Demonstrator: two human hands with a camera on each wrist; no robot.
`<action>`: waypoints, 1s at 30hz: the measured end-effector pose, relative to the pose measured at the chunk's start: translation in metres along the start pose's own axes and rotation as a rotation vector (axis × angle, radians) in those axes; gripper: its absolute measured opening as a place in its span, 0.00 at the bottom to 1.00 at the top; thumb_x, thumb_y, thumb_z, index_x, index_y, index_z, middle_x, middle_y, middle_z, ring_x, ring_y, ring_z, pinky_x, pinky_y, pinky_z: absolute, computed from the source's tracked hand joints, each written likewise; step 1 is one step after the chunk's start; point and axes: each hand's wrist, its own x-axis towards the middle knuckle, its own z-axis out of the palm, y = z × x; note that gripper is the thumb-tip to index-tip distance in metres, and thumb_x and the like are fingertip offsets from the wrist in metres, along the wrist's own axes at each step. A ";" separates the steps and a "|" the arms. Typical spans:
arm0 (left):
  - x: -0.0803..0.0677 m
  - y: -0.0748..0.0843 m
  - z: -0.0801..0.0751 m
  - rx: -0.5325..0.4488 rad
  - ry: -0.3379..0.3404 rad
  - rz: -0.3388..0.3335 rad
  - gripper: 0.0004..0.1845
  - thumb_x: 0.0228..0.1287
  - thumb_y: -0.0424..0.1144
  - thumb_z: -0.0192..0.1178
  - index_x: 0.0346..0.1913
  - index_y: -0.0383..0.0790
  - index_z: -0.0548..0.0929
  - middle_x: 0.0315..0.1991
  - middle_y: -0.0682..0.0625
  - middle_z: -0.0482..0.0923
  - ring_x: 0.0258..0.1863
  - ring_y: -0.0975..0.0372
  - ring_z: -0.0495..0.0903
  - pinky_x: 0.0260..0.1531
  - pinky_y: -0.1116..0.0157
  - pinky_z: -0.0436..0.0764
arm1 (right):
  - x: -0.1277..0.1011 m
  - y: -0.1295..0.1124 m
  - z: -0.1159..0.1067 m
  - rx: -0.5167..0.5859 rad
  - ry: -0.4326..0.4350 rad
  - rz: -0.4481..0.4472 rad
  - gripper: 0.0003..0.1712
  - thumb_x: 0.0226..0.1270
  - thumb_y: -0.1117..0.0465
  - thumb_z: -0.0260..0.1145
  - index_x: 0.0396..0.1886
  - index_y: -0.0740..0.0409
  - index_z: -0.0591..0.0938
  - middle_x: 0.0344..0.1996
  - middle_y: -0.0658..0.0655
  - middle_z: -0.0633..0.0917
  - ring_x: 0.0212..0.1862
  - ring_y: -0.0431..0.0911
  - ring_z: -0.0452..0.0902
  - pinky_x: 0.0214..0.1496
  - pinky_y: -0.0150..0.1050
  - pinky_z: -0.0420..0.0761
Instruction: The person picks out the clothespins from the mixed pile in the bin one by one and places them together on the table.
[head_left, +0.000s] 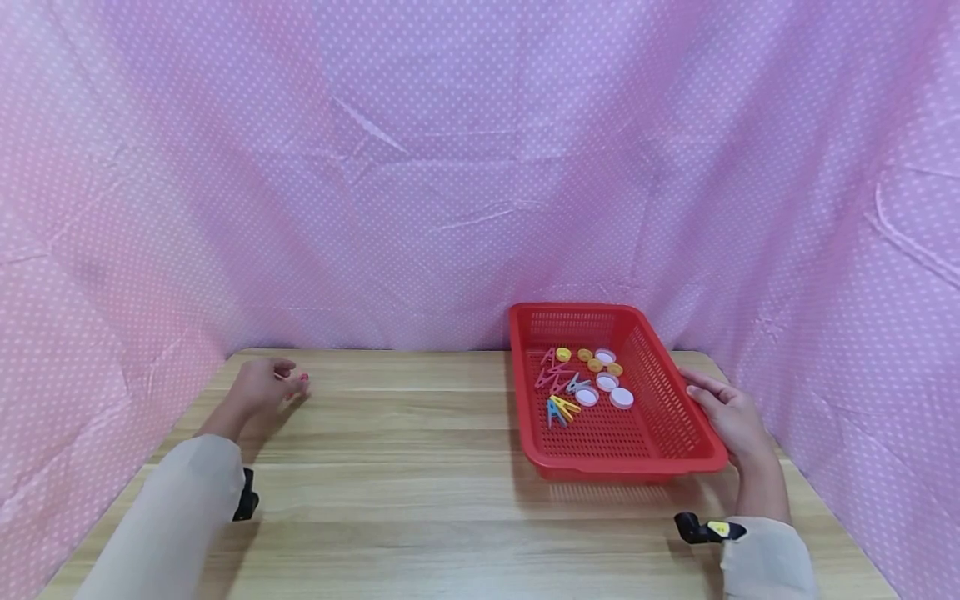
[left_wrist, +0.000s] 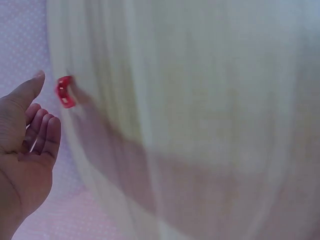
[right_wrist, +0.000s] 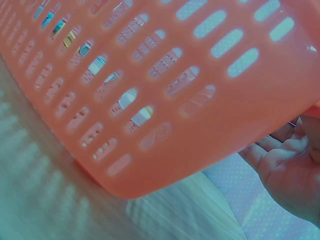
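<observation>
I count one red basket (head_left: 678,417) on the wooden table (head_left: 420,492); inside it I make out four white caps (head_left: 607,382), four yellow caps (head_left: 595,364), a few pink clips (head_left: 553,377) too tangled to number, and one blue-and-yellow clip (head_left: 559,408). My right hand (head_left: 731,417) lies against the basket's right rim, fingers straight, clasping nothing. Well left of the basket my left hand (head_left: 262,387) hovers over the table, fingers loosely curled and released; a small red clip (left_wrist: 64,92) sits just beyond its fingertips, blurred in the left wrist view; the right wrist view shows mostly the basket's perforated wall.
</observation>
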 end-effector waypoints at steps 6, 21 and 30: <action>0.011 0.020 -0.008 -0.031 0.000 0.054 0.30 0.68 0.39 0.67 0.60 0.15 0.75 0.57 0.21 0.75 0.53 0.34 0.79 0.54 0.41 0.79 | -0.001 -0.001 0.002 -0.030 0.007 -0.007 0.34 0.77 0.50 0.63 0.77 0.56 0.69 0.41 0.36 0.86 0.41 0.38 0.87 0.41 0.38 0.87; 0.050 0.088 0.003 0.095 -0.017 0.215 0.27 0.66 0.40 0.68 0.60 0.22 0.79 0.50 0.29 0.82 0.49 0.40 0.83 0.53 0.45 0.80 | -0.004 -0.003 0.004 -0.027 0.010 -0.022 0.33 0.77 0.50 0.63 0.76 0.57 0.70 0.42 0.36 0.86 0.42 0.38 0.87 0.42 0.38 0.87; 0.064 0.132 0.025 0.121 -0.035 0.349 0.24 0.63 0.37 0.71 0.56 0.24 0.82 0.46 0.34 0.84 0.46 0.45 0.84 0.50 0.48 0.81 | -0.004 -0.002 0.004 -0.018 0.014 -0.039 0.32 0.77 0.51 0.63 0.75 0.58 0.70 0.42 0.36 0.86 0.42 0.38 0.87 0.42 0.37 0.87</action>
